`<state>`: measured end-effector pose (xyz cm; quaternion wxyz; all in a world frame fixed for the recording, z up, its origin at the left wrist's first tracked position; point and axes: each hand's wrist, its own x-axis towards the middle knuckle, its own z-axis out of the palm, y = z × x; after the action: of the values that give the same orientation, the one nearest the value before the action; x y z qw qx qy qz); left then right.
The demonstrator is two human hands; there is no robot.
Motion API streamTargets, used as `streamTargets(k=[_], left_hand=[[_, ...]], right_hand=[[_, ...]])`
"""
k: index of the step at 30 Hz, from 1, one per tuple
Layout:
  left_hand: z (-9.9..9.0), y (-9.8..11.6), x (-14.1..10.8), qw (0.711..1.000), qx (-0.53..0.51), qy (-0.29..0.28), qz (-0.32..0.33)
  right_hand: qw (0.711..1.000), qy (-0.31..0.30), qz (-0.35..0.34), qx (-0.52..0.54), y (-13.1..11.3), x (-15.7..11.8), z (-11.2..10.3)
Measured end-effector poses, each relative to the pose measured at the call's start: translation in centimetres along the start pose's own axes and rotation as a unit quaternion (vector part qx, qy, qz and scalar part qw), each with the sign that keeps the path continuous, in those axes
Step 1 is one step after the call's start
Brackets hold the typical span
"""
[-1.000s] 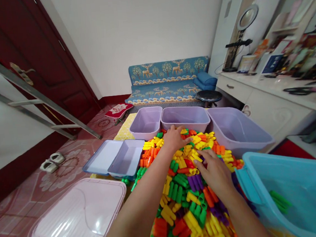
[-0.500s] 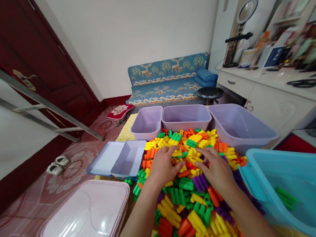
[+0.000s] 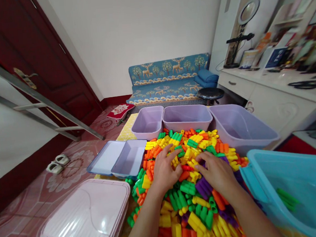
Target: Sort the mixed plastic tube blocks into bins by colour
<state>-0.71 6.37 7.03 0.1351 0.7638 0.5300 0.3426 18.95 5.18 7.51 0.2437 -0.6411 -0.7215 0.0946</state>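
Observation:
A wide heap of plastic building blocks, shaped like joined tubes in yellow, green, orange, red and purple, covers the table in front of me. My left hand rests on the left middle of the heap, fingers spread, with orange and yellow blocks around it. On the right, my right hand lies over the pile with fingers apart and bent down, close to yellow pieces and a purple block. No block shows in either hand's grasp. What lies under the palms is hidden.
Three lilac bins line the table's far edge. A blue tub with a green block inside stands at right. To the left are a shallow open box and a pink lidded box.
My left hand's fingers have spread wider, and my right hand has shifted slightly down and right. Some blocks around the left hand and forearm have moved, with more showing at left.

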Motion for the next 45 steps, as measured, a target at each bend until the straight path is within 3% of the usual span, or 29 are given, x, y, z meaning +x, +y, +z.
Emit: streamTargets(k=[3, 5, 7, 9, 12, 14, 17, 19, 20, 22, 25, 27, 30, 35, 45], left_hand=[[0.1, 0.0, 0.2, 1.0, 0.018, -0.021, -0.005], [0.1, 0.0, 0.3, 1.0, 0.018, -0.019, -0.01], [0.2, 0.1, 0.2, 1.0, 0.018, -0.012, -0.013], [0.3, 0.1, 0.2, 1.0, 0.018, -0.007, -0.016], [0.3, 0.2, 0.1, 1.0, 0.018, -0.006, -0.019], [0.3, 0.2, 0.1, 1.0, 0.017, -0.006, -0.019], [0.2, 0.2, 0.0, 1.0, 0.016, -0.005, -0.019], [0.2, 0.2, 0.1, 1.0, 0.015, -0.004, -0.016], [0.2, 0.2, 0.1, 1.0, 0.014, -0.003, -0.014], [0.2, 0.2, 0.1, 1.0, 0.013, 0.001, -0.012], [0.3, 0.3, 0.2, 1.0, 0.015, 0.005, -0.014], [0.4, 0.2, 0.2, 1.0, 0.019, 0.006, -0.018], [0.4, 0.1, 0.0, 0.999, 0.025, 0.008, -0.022], [0.4, -0.1, -0.2, 1.0, 0.021, 0.003, -0.021], [0.5, -0.2, -0.4, 0.999, 0.035, -0.013, -0.011]], right_hand=[[0.99, 0.042, 0.043, 0.126, 0.3, 0.4, -0.4], [0.955, 0.108, 0.067, 0.269, 0.6, 0.9, -0.6], [0.887, 0.202, 0.098, 0.403, 0.9, 1.7, -0.8], [0.801, 0.292, 0.127, 0.507, 1.2, 2.7, -1.1], [0.674, 0.35, 0.124, 0.638, 1.5, 4.1, -1.7], [0.628, 0.348, 0.116, 0.687, 1.7, 4.8, -2.2], [0.608, 0.346, 0.118, 0.704, 1.6, 4.9, -2.3], [0.631, 0.337, 0.129, 0.687, 1.5, 4.5, -1.8], [0.66, 0.324, 0.136, 0.664, 1.5, 4.3, -1.5], [0.754, 0.277, 0.135, 0.58, 1.7, 3.9, -0.6], [0.909, 0.224, 0.075, 0.342, 2.3, 3.7, 0.6], [0.963, 0.207, 0.012, 0.171, 2.5, 3.9, 1.1], [0.986, 0.161, -0.037, 0.014, 2.2, 4.0, 1.3], [0.995, 0.058, -0.018, -0.076, 0.8, 3.5, 0.8], [0.99, 0.028, -0.102, 0.093, -1.2, 2.2, 1.3]])
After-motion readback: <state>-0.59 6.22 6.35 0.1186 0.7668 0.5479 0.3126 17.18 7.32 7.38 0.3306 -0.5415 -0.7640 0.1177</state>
